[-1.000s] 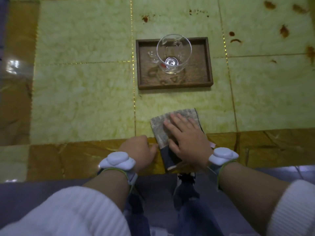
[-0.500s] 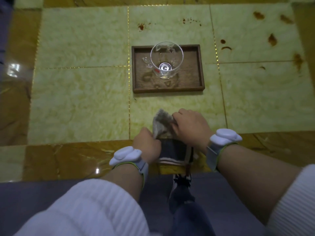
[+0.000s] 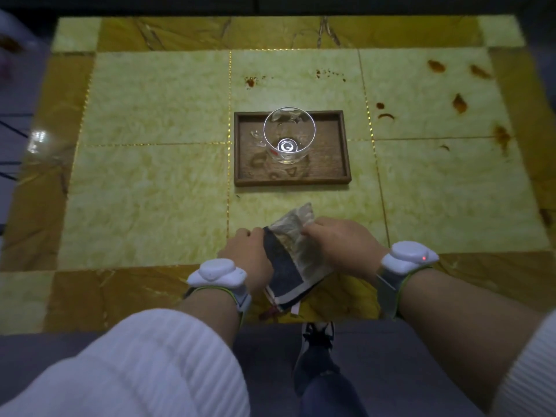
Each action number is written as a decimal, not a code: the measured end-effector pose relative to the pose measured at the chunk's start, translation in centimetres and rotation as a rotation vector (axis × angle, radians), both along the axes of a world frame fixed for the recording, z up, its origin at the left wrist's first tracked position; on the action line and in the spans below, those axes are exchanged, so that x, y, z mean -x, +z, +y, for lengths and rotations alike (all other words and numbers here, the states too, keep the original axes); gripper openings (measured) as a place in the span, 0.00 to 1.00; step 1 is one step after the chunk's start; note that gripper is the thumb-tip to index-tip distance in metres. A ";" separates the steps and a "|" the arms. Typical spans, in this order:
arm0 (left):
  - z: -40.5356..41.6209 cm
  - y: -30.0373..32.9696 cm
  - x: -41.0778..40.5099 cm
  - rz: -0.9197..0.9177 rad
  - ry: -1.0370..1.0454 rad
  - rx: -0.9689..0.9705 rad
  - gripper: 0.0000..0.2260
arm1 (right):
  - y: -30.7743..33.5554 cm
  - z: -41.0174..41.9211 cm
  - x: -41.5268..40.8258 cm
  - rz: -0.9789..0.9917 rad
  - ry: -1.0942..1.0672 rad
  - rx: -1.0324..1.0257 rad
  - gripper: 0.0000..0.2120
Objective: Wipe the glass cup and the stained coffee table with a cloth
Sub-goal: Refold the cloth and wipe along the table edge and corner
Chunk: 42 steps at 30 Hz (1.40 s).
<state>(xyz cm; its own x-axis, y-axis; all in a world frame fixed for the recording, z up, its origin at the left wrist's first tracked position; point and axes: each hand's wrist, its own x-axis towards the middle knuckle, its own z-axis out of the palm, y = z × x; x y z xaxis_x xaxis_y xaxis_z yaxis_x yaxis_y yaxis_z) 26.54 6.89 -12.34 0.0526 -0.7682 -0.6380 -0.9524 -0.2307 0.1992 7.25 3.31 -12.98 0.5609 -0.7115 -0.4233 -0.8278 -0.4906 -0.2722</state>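
Note:
A clear glass cup [image 3: 289, 136] with a handle on its left stands upright in a small wooden tray [image 3: 331, 173] at the middle of the yellow stone coffee table [image 3: 150, 188]. Brown stains [image 3: 459, 103] dot the table's far right panels, and smaller ones [image 3: 250, 82] lie behind the tray. Near the front edge both hands hold a folded cloth [image 3: 296, 254], grey-beige on one side and dark blue on the other. My left hand [image 3: 248, 260] grips its left edge. My right hand [image 3: 340, 246] pinches its upper part, lifted off the table.
The tray bottom shows wet ring marks [image 3: 258, 161] beside the cup. A darker amber border [image 3: 120, 293] frames the table top. My shoe [image 3: 317, 335] and leg show below the front edge, over a grey floor. Both wrists carry white sensor bands.
The cloth lay flat under my right palm a second ago. My right hand has since gathered and raised it, and my left hand has taken hold of its left edge. The view has pulled back.

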 end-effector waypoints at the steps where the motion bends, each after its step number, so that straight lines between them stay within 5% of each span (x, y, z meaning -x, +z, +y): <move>1: 0.2 -0.3 -0.1 -0.016 -0.066 -0.015 0.21 | 0.1 -0.3 0.2 -0.004 0.022 -0.052 0.24; 6: 0.6 -1.5 -0.5 0.091 -0.201 -0.101 0.32 | 0.3 -1.1 0.7 0.024 0.009 -0.002 0.16; 12: 0.9 0.0 -0.2 0.347 -0.160 -0.263 0.51 | 0.6 -2.0 0.1 -0.188 -0.004 0.160 0.14; 14: 0.8 0.6 -0.3 0.360 -0.112 -0.246 0.42 | 0.8 -2.4 -0.7 -0.244 -0.113 0.069 0.16; 16: 0.5 0.9 -0.6 0.333 -0.078 -0.104 0.19 | 1.2 -2.7 -1.3 -0.320 -0.304 -0.047 0.17; 18: 0.0 1.5 -0.9 0.346 0.108 -0.002 0.10 | 1.2 -2.7 -1.4 -0.379 -0.512 -0.082 0.18; 23: -2.3 3.8 -2.1 0.609 0.811 0.086 0.11 | 2.4 -2.9 -1.4 -0.582 -0.914 -0.365 0.27; 26: -3.3 4.5 -2.9 0.974 1.237 -0.038 0.11 | 3.1 -2.9 -1.5 -0.631 -1.100 -0.657 0.27; 29: -3.4 4.4 -3.9 1.419 1.542 -0.115 0.26 | 3.5 -2.8 -1.4 -0.812 -1.254 -0.962 0.20; 32: -3.0 3.6 -3.9 1.444 1.488 -0.151 0.43 | 3.8 -2.6 -1.5 -0.939 -1.444 -1.133 0.15; 34: -2.4 3.3 -3.1 1.363 1.350 -0.248 0.46 | 3.9 -2.5 -1.9 -1.030 -1.517 -1.167 0.16; 42: -1.1 3.0 -0.9 1.071 1.014 -0.383 0.22 | 4.6 -2.1 -1.5 -1.341 -1.594 -1.196 0.13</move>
